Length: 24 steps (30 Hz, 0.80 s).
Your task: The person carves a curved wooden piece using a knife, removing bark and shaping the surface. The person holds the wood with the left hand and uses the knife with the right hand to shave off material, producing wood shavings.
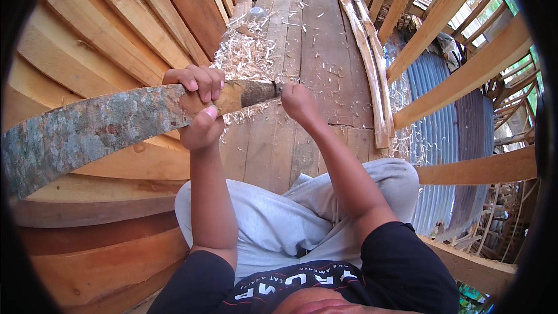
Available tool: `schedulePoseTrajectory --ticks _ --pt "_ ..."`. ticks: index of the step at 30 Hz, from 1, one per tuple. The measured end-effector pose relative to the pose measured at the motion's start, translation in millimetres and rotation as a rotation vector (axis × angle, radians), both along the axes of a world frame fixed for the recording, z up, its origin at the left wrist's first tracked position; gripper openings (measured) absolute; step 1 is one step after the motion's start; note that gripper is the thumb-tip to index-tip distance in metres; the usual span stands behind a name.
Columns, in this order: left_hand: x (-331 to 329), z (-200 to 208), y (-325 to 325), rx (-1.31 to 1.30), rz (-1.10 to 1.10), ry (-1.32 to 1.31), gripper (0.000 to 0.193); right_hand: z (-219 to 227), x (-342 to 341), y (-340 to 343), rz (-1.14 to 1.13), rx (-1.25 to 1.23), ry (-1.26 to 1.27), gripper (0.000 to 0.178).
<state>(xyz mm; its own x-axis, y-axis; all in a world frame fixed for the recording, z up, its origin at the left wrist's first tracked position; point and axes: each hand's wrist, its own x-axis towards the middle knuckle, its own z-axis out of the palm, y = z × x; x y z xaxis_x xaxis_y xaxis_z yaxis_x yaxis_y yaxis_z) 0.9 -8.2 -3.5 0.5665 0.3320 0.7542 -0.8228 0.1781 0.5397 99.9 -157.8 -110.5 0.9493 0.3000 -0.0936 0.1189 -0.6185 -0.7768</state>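
Note:
A long log (110, 119) with grey-green mottled bark reaches in from the left edge to the middle of the view. Near its right end the bark is gone, leaving a tan stretch of bare wood, and the tip is darker. My left hand (200, 96) wraps around the log where bark and bare wood meet. At the dark tip, my right hand (298, 103) is closed in a fist, thumb side toward the log. A small dark piece shows between that fist and the tip; what the fist holds is mostly hidden.
Curled wood shavings (247, 52) cover the plank floor (325, 40) beyond the log. A small pale cup-like object (256, 13) sits among them. Leaning boards (99, 17) line the left. On the right are peeled poles (363, 58), slanted rails (465, 81) and corrugated sheets (433, 122).

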Motion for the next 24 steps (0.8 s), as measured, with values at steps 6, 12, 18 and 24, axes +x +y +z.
schedulePoseTrajectory --ticks 6,12,18,24 --pt "-4 -1 7 0.024 -0.012 0.007 0.042 26 -18 5 0.013 -0.004 0.018 0.053" --pt "-3 -1 6 -0.021 -0.006 -0.040 0.041 41 -24 16 0.072 0.051 0.032 0.052" --pt "-1 -1 3 0.008 0.031 0.003 0.042 -26 6 7 -0.079 -0.035 0.022 0.052" --pt "-2 -1 8 -0.015 -0.016 -0.049 0.040 63 -34 14 0.121 -0.009 0.069 0.052"
